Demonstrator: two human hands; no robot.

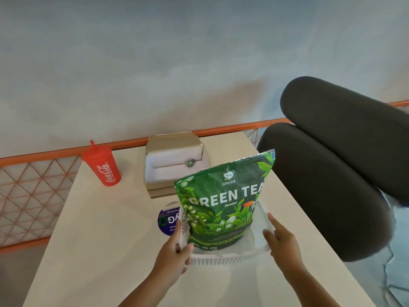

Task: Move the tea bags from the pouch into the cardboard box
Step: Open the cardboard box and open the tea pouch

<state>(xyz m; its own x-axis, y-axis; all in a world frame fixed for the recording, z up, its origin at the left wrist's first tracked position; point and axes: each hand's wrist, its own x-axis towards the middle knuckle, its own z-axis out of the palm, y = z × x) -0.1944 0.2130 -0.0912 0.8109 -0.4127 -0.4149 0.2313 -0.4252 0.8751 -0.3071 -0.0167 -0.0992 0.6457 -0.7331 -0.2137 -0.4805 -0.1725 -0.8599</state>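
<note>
On my feed the left fingers [177,231] are curled over the near left corner of a white mesh basket [221,259], thumb on the rim, so the left hand [174,251] grips it. The right hand [283,242] is at the basket's right wall with its index finger straight along the rim; I cannot tell whether it pinches the wall. The green tea pouch [223,200] stands upright inside the basket, top sealed. Just behind it on the bench [99,240] sits the open cardboard box [161,191], lined with white foam [155,173]. A red Coca-Cola cup [104,166] stands to the box's left, and a dark chair [332,173] is at the right.
</note>
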